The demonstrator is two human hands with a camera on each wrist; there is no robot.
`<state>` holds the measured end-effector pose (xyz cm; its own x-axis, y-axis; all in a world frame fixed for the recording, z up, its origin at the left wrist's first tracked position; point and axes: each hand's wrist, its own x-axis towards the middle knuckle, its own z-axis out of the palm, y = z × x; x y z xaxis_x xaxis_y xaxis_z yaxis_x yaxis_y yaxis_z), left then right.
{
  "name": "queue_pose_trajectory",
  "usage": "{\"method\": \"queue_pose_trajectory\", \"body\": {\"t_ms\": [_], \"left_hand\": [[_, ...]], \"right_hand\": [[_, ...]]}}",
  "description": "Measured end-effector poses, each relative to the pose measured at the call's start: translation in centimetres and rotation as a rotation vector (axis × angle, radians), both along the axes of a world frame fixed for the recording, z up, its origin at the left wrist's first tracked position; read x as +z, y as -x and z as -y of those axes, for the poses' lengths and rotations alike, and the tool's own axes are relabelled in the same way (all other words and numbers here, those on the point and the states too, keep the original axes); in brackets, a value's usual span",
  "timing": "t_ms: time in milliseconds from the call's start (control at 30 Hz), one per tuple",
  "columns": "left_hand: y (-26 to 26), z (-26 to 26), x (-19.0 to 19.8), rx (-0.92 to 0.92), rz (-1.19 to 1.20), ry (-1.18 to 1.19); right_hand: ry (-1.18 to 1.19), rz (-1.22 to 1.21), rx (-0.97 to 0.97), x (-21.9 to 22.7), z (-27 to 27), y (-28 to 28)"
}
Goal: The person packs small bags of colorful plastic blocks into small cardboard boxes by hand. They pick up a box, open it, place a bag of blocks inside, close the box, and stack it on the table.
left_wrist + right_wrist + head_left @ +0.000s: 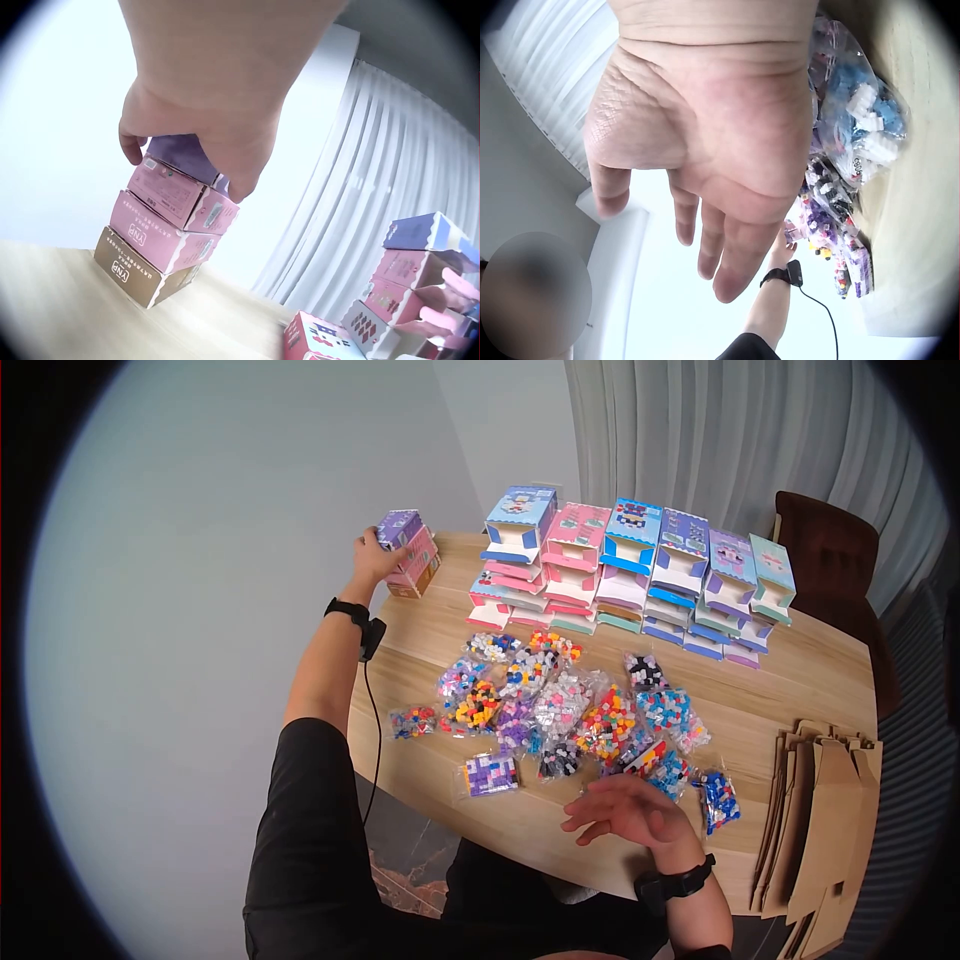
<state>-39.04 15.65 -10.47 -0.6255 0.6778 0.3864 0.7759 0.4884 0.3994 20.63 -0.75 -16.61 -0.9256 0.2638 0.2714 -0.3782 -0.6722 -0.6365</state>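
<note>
My left hand (376, 559) grips a purple box (399, 528) on top of a stack at the table's far left corner. In the left wrist view, the fingers and thumb of that hand (199, 135) straddle the purple box (182, 155); under it are two pink boxes (154, 236) and a brown box (127, 271). My right hand (640, 816) holds nothing, its palm turned up and fingers loosely bent, above the near edge by the bagged bricks (607, 724). The right wrist view shows this hand (705, 142) with its fingers apart.
Several stacks of open-ended boxes (573, 537) line the back of the table (420, 770). Bags of coloured bricks (490, 772) cover its middle. Flattened brown cardboard (835, 830) lies at the right, near a dark red chair (826, 550). A black cable (379, 735) hangs from the left wrist.
</note>
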Motion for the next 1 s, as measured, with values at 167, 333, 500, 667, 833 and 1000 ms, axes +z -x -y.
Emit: {"method": "queue_pose_trajectory", "body": {"t_ms": [167,333,500,667,833,1000], "left_hand": [[0.5,0.1,-0.3,-0.097,0.091,-0.076],[0.3,0.5,-0.3,-0.138,0.084,-0.107],[-0.8,2.0,-0.3,-0.144,-0.085,-0.207],[-3.6,3.6,-1.0,-0.391,-0.333,-0.211],[-9.1,4.1,-4.3,-0.709,-0.253,0.112],[-13.5,2.4,-5.0,-0.662,0.046,0.329]], "right_hand": [[-0.003,-0.033,-0.022,-0.5,0.1,0.2],[0.0,-0.021,-0.032,-0.6,0.1,0.2],[-0.002,-0.023,-0.042,-0.8,0.1,0.2],[-0.027,-0.022,-0.038,-1.1,0.1,0.6],[-0.071,-0.047,-0.043,-1.2,-0.1,0.9],[-0.054,-0.002,-0.054,-0.9,-0.2,0.4]]}}
